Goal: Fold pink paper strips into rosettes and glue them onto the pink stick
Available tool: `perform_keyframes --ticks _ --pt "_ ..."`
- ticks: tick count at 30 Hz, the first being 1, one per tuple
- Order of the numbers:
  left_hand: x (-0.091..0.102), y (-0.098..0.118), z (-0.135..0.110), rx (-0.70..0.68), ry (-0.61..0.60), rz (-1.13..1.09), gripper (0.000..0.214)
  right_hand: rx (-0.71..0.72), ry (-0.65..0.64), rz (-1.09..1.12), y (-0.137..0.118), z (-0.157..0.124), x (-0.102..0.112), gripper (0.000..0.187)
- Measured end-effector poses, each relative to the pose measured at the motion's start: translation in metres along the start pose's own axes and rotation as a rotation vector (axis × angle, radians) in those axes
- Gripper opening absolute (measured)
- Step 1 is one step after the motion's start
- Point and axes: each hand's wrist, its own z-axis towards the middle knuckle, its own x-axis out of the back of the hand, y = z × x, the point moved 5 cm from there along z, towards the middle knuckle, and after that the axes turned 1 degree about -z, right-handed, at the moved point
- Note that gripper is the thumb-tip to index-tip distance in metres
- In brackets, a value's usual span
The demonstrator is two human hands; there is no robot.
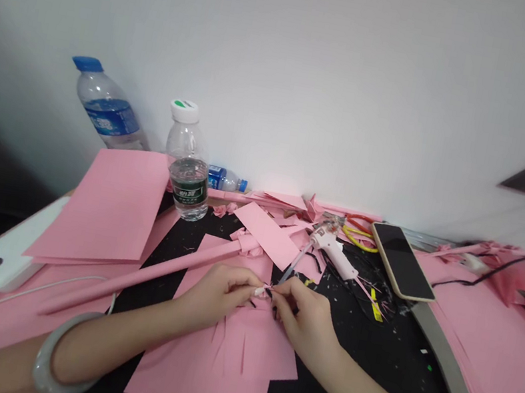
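My left hand (218,292) and my right hand (305,314) meet over the middle of the desk, both pinched closed. Between the fingertips is a small pink-and-white piece (264,292) with thin strands and dark bits; its exact kind is too small to tell. Fingers of both hands touch it. Directly beneath lie overlapping pink paper sheets (203,386), the top one with slits cut in it. A rolled pink paper tube (162,274) runs diagonally just beyond my left forearm. Past my right fingers rests a white glue gun (334,250), its nozzle pointing up and away to the left.
A smartphone (403,262) lies right of the glue gun, near yellow-handled scissors (361,239). A clear water bottle (188,173) stands at the back; a blue-capped bottle (110,109) leans against the wall. A white power bank (6,266) with a cable lies left. Pink paper stacks (509,355) cover the right.
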Motion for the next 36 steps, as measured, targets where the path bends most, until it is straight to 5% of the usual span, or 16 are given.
perform_keyframes --ticks 36 --pt "-0.0001 -0.0004 -0.0006 -0.011 -0.008 -0.011 0.017 -0.005 -0.003 0.008 -0.0002 0.0028 -0.0009 0.012"
